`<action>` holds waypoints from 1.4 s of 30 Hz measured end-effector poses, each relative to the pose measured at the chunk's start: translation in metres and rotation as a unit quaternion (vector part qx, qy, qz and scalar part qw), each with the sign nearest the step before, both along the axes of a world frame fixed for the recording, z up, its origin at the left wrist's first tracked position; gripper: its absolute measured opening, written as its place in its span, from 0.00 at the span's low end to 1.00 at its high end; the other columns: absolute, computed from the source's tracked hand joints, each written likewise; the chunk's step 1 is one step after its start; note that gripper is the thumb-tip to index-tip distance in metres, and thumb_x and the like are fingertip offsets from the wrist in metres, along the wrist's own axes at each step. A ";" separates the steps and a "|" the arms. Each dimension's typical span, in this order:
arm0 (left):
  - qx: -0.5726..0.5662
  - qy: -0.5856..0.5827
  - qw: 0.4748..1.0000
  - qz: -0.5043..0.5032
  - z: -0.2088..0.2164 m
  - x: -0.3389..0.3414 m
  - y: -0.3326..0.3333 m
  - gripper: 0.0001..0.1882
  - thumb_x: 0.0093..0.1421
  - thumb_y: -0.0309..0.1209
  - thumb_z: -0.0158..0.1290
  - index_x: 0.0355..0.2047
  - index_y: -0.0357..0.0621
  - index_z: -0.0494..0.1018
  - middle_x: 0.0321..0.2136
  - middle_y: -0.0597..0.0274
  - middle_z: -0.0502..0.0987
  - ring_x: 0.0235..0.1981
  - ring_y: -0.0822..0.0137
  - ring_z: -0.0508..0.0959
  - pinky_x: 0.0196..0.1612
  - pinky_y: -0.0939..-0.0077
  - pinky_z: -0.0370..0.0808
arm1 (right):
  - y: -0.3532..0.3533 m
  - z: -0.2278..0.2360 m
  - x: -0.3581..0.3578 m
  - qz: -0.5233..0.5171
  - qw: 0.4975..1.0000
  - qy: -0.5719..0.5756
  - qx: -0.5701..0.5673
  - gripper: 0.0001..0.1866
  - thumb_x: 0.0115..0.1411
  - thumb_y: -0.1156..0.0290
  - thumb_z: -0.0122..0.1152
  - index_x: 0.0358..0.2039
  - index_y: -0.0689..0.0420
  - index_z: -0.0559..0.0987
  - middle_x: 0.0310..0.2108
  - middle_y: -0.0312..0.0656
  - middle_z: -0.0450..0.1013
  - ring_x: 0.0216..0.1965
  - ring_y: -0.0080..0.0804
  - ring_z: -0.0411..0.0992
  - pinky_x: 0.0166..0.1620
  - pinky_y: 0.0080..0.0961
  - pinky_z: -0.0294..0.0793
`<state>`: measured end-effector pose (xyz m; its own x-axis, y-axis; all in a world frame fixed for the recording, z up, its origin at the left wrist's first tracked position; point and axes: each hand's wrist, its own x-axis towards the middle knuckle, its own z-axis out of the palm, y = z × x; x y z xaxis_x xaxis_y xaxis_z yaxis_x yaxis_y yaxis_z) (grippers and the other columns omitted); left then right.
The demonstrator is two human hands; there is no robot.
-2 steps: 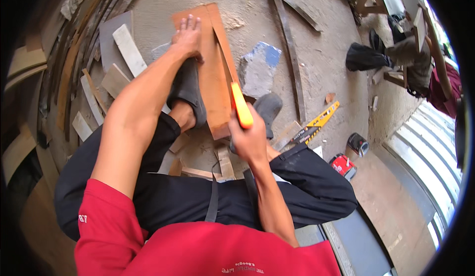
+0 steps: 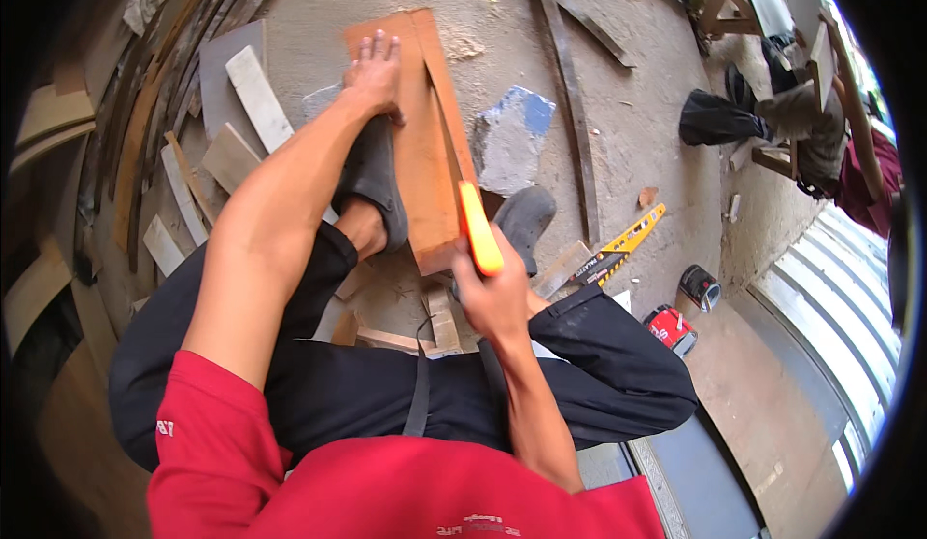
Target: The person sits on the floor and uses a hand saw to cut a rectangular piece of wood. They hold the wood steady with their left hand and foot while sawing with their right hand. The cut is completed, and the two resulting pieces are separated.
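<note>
A reddish-brown wooden board (image 2: 425, 182) lies lengthwise in front of me, its far end raised from my view by nothing I can make out. My left hand (image 2: 375, 80) rests flat with fingers spread on its far left part. My right hand (image 2: 495, 293) is wrapped round the orange-yellow handle of a handsaw (image 2: 480, 230) at the board's near right edge. The saw's narrow blade runs away from me along a long slit near the board's right side; how much is blade is hard to tell. My left foot in a dark clog (image 2: 372, 177) is against the board's left edge.
A broken concrete block (image 2: 514, 138) sits right of the board. Long dark timbers (image 2: 570, 104) lie beyond it. A yellow-and-black saw (image 2: 628, 240), a red can (image 2: 670, 329) and a black can (image 2: 699, 288) are to my right. Wood scraps (image 2: 259, 99) fill the left. Another person's legs (image 2: 724, 119) show far right.
My right hand has drawn the handsaw slightly back toward me along the slit. My left hand stays on the board. The whole view has shifted a little.
</note>
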<state>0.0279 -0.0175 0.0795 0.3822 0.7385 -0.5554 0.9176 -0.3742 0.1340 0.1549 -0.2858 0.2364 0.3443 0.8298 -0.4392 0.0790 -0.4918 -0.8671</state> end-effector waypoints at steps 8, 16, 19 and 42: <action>0.010 -0.009 1.000 -0.009 0.004 0.007 -0.001 0.76 0.26 0.40 0.80 0.71 0.36 0.43 0.71 0.36 0.42 0.71 0.36 0.47 0.68 0.46 0.61 | 0.026 -0.037 -0.010 -0.020 0.999 0.021 -0.015 0.05 0.59 0.75 0.58 0.35 0.61 0.74 0.24 0.40 0.69 0.26 0.27 0.66 0.34 0.27 0.69; 0.012 0.019 1.000 -0.011 0.007 0.013 0.002 0.77 0.26 0.41 0.80 0.71 0.38 0.43 0.72 0.39 0.42 0.72 0.39 0.46 0.69 0.48 0.59 | -0.003 -0.025 -0.008 -0.034 0.999 0.032 0.002 0.04 0.60 0.77 0.56 0.35 0.62 0.74 0.24 0.35 0.69 0.27 0.22 0.67 0.32 0.24 0.69; 0.007 0.002 1.000 -0.019 0.002 0.010 -0.005 0.77 0.26 0.42 0.80 0.71 0.36 0.43 0.71 0.37 0.43 0.72 0.37 0.47 0.68 0.48 0.60 | 0.030 -0.045 -0.010 -0.032 0.998 0.030 -0.035 0.05 0.58 0.76 0.59 0.34 0.61 0.74 0.23 0.40 0.68 0.27 0.25 0.67 0.32 0.25 0.69; -0.034 0.013 0.999 0.005 0.010 0.014 -0.005 0.78 0.27 0.39 0.80 0.72 0.40 0.39 0.73 0.42 0.38 0.73 0.42 0.42 0.71 0.50 0.55 | 0.018 -0.038 0.000 -0.022 0.999 0.028 -0.021 0.05 0.58 0.76 0.58 0.34 0.62 0.73 0.22 0.38 0.68 0.24 0.24 0.65 0.29 0.26 0.68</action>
